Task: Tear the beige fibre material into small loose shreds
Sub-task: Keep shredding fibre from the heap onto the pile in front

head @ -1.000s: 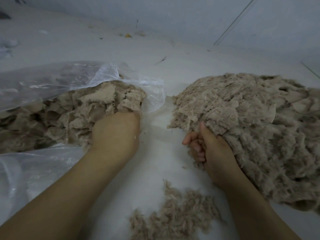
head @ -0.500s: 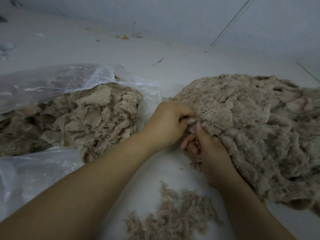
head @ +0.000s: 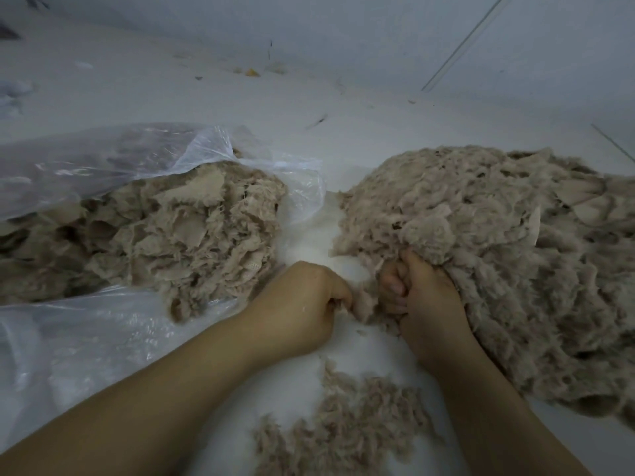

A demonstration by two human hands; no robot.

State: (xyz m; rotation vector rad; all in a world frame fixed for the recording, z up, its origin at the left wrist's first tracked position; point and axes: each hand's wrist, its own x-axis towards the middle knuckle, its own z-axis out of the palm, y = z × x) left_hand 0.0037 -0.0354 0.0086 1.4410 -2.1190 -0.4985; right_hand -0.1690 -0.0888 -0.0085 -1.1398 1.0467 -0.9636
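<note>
Head view: left hand and right hand, fingers curled, both pinch one beige fibre tuft stretched between them at the near edge of the large fibre pile. Loose shreds lie below; clear plastic bag of fibre sits left.

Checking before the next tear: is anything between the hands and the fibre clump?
Nothing visible. The left hand and right hand both grip the fibre clump directly at the edge of the big pile.
</note>
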